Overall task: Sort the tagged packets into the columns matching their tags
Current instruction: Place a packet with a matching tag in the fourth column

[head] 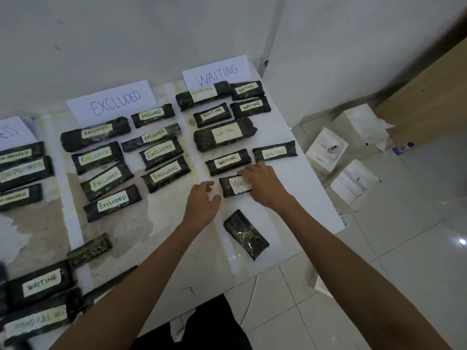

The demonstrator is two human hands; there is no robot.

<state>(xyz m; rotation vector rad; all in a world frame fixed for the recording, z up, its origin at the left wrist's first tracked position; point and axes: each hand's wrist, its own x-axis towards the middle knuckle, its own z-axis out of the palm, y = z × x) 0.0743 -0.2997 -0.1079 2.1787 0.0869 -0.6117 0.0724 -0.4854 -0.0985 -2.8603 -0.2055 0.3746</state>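
In the WAITING column [216, 72], a packet tagged "WAITING" [235, 186] lies long axis nine-to-three. The right hand [262, 184] rests flat over its three-o'clock end, fingers spread; the left hand [202, 200] hovers loosely open, empty.

Eight Excluded packets [95, 133], eight Waiting packets [223, 134], two hands [202, 203].

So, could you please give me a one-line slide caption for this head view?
Right hand sets a WAITING packet in the WAITING column; left hand hovers open beside it.
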